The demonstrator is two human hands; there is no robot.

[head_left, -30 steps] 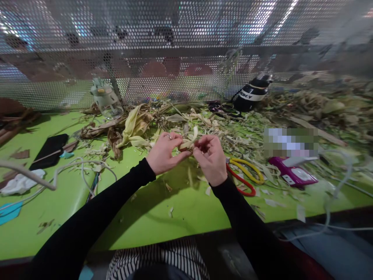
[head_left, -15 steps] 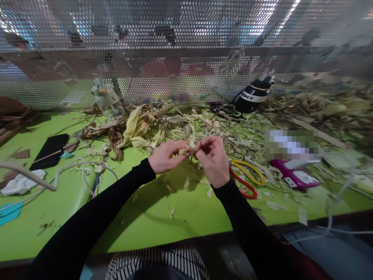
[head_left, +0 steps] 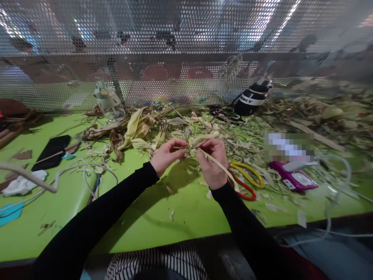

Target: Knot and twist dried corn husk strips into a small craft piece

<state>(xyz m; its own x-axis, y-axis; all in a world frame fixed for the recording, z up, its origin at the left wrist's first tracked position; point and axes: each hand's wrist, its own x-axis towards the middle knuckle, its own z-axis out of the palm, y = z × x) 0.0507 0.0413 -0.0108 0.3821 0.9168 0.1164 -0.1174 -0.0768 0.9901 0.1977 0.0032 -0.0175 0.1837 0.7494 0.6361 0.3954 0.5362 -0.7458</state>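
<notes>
My left hand (head_left: 169,154) is closed, its thumb and fingers pinching a small bit of corn husk just above the green table (head_left: 163,229). Facing it, my right hand (head_left: 213,161) is closed on a long pale corn husk strip (head_left: 219,164) that trails down over the back of the hand toward the wrist. The fingertips of both hands almost meet over the husk. Beside my right hand lie scissors with one yellow and one red handle (head_left: 251,175). Beyond the hands is a bunch of yellowish corn husk (head_left: 136,126).
Husk scraps cover the table's back and right. A clear bottle (head_left: 109,102) and a black bottle (head_left: 253,98) stand by the perforated screen (head_left: 186,31). A black phone (head_left: 51,151), white tissue (head_left: 25,182) and cables lie left; a magenta device (head_left: 294,177) with a cord lies right.
A long husk strip now extends from my right fingers back over that hand; before, only a short piece showed between the hands. My left fingers have loosened and turned slightly.
</notes>
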